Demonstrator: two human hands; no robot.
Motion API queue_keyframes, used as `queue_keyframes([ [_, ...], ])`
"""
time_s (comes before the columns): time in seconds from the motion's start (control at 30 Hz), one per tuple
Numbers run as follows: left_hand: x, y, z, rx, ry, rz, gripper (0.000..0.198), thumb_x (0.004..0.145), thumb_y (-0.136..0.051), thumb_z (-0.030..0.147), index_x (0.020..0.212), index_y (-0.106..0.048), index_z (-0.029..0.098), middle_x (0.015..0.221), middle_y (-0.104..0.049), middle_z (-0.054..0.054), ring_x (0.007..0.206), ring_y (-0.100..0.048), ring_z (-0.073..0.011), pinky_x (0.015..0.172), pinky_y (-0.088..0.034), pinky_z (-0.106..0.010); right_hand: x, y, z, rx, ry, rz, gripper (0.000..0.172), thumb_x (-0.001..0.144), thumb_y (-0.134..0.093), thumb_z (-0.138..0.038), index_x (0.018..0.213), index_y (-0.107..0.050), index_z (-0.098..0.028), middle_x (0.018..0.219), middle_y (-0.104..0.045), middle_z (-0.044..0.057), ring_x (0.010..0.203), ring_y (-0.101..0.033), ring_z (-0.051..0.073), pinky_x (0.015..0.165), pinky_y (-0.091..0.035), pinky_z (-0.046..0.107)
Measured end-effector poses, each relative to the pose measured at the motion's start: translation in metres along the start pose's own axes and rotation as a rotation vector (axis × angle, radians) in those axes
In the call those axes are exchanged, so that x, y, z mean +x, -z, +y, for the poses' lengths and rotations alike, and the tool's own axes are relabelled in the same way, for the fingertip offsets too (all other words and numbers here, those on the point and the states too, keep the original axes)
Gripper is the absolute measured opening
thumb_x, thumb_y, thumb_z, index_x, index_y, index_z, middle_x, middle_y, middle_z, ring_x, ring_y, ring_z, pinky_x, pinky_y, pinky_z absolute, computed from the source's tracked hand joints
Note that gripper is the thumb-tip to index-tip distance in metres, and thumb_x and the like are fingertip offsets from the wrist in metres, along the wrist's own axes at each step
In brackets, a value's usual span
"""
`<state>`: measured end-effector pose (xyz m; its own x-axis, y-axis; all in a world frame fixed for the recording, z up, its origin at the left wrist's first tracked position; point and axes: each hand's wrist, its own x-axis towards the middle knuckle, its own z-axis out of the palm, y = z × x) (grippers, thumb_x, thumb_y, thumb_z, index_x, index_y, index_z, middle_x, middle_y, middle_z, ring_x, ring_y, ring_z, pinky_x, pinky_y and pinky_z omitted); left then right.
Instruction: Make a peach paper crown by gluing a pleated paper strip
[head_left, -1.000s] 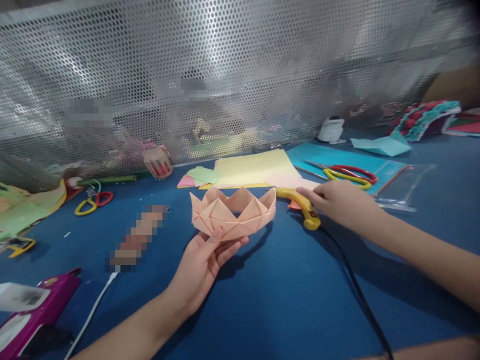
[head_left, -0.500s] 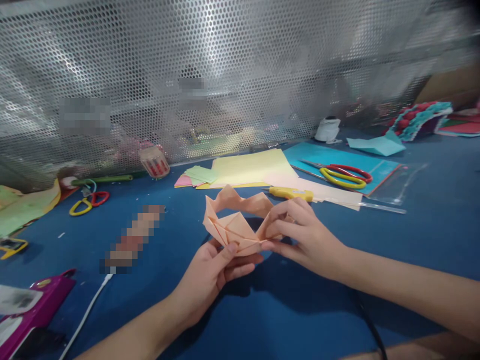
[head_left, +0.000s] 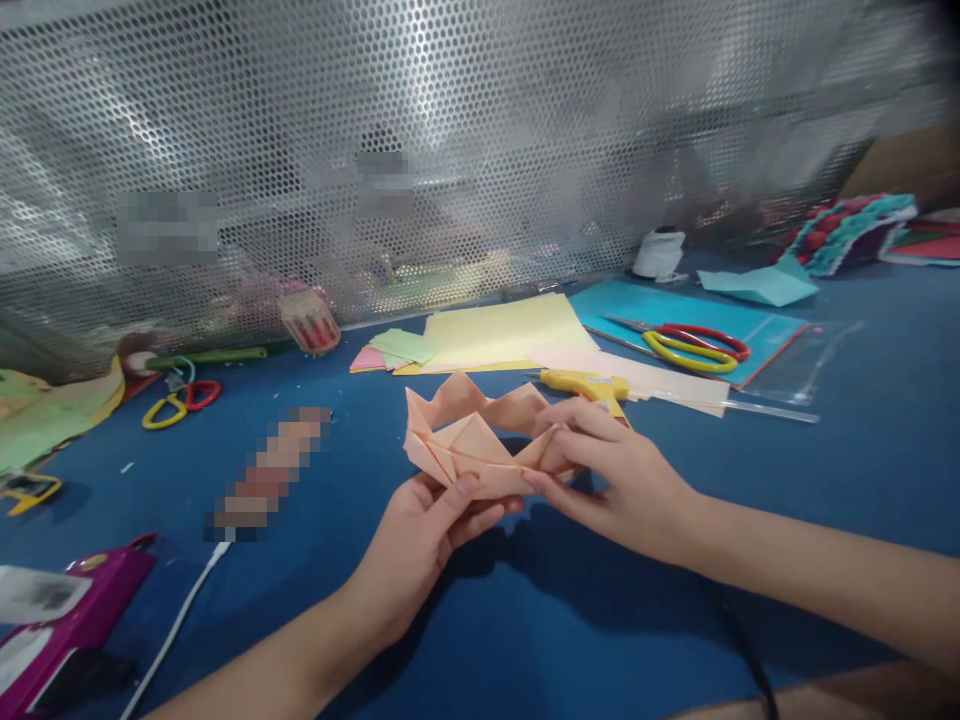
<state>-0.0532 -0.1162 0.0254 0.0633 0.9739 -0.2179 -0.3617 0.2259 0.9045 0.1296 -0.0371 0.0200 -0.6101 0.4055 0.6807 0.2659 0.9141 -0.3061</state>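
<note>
Showing, at far left on the blue bench, a sheet of green paper and, nearer the viewer, a purple case bearing a white label. Including next a white cable, a small pair of scissors with one yellow and one red handle, and a clear cup near the perforated metal screen. Supporting a peach paper crown with the left hand: bending the fingers beneath the band, pressing the thumb against the front wall. Holding the crown at center above the bench, points upward, between both hands. Showing pale yellow sheets behind it. Including a yellow glue gun, nozzle pointing left, partly hidden by the right hand; contact between the two not telling clearly. Pinching the crown's right side with the right hand: setting the thumb outside, curling the fingers over the rim. Showing, farther right, larger scissors on a blue sheet, then folded light-blue paper.
</note>
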Motion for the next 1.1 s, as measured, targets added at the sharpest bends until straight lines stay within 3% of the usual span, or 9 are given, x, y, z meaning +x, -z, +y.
queue_keyframes([
  [0.17,0.001,0.000,0.001,-0.014,-0.030,-0.023,0.030,0.085,-0.063,0.029,0.107,-0.064,0.010,0.106,-0.071,-0.012,0.093,-0.068,-0.0190,0.086,-0.052,-0.025,-0.001,0.001,-0.003,-0.001,-0.003,0.059,0.018,0.083,-0.055,-0.015,0.067,-0.050,-0.020,0.074,-0.053,0.002,0.080,-0.056,0.013,0.065,-0.048,0.024],
  [0.4,0.001,0.003,0.000,-0.039,-0.043,-0.026,0.026,0.083,-0.065,0.028,0.103,-0.066,0.011,0.104,-0.071,-0.011,0.093,-0.068,-0.0193,0.087,-0.051,-0.027,-0.003,0.001,-0.002,0.040,-0.039,0.068,0.016,0.084,-0.055,-0.017,0.069,-0.057,-0.019,0.078,-0.055,0.003,0.071,-0.055,0.011,0.058,-0.049,0.021],
  [0.7,0.004,0.009,-0.003,0.013,-0.039,0.185,0.026,0.064,-0.081,0.028,0.083,-0.071,0.014,0.089,-0.072,-0.005,0.078,-0.064,-0.0139,0.068,-0.054,-0.023,-0.006,0.001,-0.002,0.002,-0.009,0.125,0.012,0.082,-0.059,-0.019,0.070,-0.059,-0.020,0.074,-0.053,0.001,0.064,-0.054,0.010,0.056,-0.050,0.022],
  [0.87,0.003,0.007,-0.002,0.030,-0.040,0.202,0.028,0.065,-0.081,0.026,0.086,-0.069,0.012,0.090,-0.071,-0.005,0.083,-0.064,-0.0141,0.075,-0.053,-0.022,-0.004,0.001,-0.003,0.017,-0.028,0.139,0.014,0.081,-0.061,-0.017,0.067,-0.058,-0.020,0.074,-0.054,0.000,0.065,-0.055,0.009,0.059,-0.050,0.021],
  [0.97,0.002,0.007,-0.001,0.074,-0.069,0.237,0.034,0.064,-0.081,0.026,0.091,-0.066,0.013,0.090,-0.070,-0.005,0.081,-0.064,-0.0151,0.071,-0.054,-0.023,-0.005,0.001,-0.005,0.024,-0.043,0.153,0.014,0.079,-0.064,-0.019,0.067,-0.056,-0.020,0.076,-0.056,0.001,0.065,-0.056,0.009,0.060,-0.049,0.021],
  [1.1,0.002,0.010,-0.002,0.139,-0.153,0.290,0.039,0.062,-0.082,0.026,0.093,-0.062,0.014,0.085,-0.070,-0.004,0.077,-0.064,-0.0154,0.068,-0.053,-0.024,-0.010,0.001,-0.006,0.097,-0.178,0.128,0.019,0.075,-0.068,-0.023,0.078,-0.049,-0.022,0.070,-0.056,-0.003,0.055,-0.054,0.008,0.048,-0.046,0.020],
])
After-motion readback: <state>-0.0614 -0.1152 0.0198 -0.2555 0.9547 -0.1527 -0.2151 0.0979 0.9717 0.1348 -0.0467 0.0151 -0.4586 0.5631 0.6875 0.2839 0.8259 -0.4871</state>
